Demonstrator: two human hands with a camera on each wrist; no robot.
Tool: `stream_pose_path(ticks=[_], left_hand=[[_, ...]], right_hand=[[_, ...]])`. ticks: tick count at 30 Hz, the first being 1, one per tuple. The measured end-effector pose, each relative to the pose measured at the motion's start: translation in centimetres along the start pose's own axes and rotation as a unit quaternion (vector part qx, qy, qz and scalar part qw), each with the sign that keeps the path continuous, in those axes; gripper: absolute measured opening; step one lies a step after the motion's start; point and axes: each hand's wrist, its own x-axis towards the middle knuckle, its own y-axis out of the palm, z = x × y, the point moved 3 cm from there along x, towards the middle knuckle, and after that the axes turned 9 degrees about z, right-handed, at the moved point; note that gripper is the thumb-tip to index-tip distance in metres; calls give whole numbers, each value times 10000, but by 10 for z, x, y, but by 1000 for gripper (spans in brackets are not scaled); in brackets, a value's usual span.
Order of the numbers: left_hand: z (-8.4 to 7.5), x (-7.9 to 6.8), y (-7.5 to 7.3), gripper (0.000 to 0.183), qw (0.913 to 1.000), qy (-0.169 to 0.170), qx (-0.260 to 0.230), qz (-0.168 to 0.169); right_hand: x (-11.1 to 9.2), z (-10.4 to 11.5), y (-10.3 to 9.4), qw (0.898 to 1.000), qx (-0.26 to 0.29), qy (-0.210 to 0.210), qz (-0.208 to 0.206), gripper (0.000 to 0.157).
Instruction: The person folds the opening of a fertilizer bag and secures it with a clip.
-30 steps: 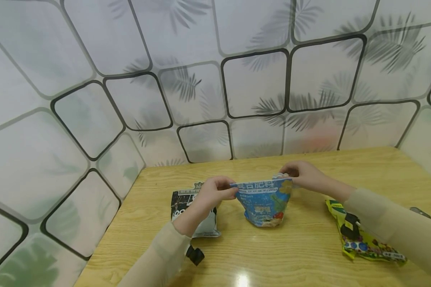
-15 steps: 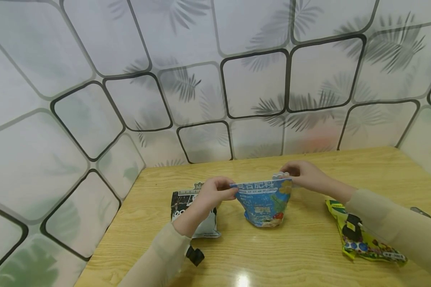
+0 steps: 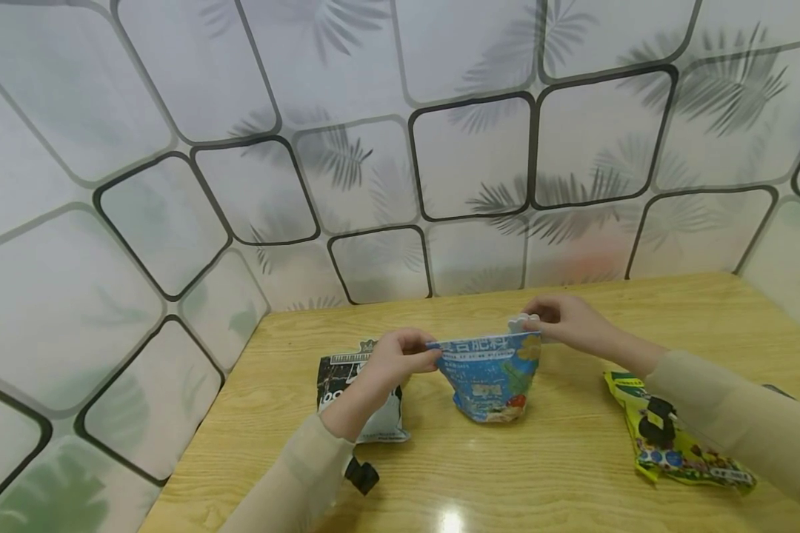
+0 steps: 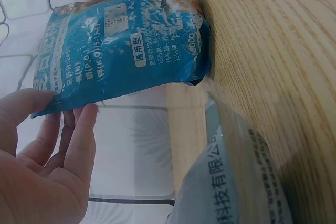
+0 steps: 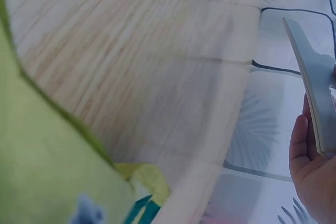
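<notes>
In the head view a blue fertilizer bag [image 3: 487, 381] with printed characters stands on the table, its top edge flat. My left hand [image 3: 400, 354] pinches the bag's top left corner between thumb and fingers; the left wrist view shows the bag [image 4: 126, 45] from its printed side. At the bag's top right corner, my right hand [image 3: 563, 322] grips a pale flat bar with a scalloped edge [image 3: 523, 323], like a bag clip. In the right wrist view the bar [image 5: 310, 77] looks long and thin, and appears apart from the bag. Part of the right fingers is hidden.
A black and white bag [image 3: 383, 426] with a pale strip along its top stands behind the left forearm. A yellow-green bag [image 3: 667, 444] lies at the right, partly under the right sleeve [image 3: 727, 414]. A patterned wall [image 3: 480, 259] borders the wooden table [image 3: 480, 481].
My right hand has shifted slightly up from the blue bag's top right corner, and more of the pale scalloped bar shows. My left hand and the bag look still.
</notes>
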Motion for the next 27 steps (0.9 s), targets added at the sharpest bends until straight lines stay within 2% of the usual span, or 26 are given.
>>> stream_pose_path(ticks=[9,27], left_hand=[[0,1,0,19,10000,-11,-23,-25],[2,2,1,19,10000,-61,-41,-54]], right_hand=[[1,10,-9,9998,12,5,-199,24],[-2,18,-9,9983,-61,-127,-563,23]])
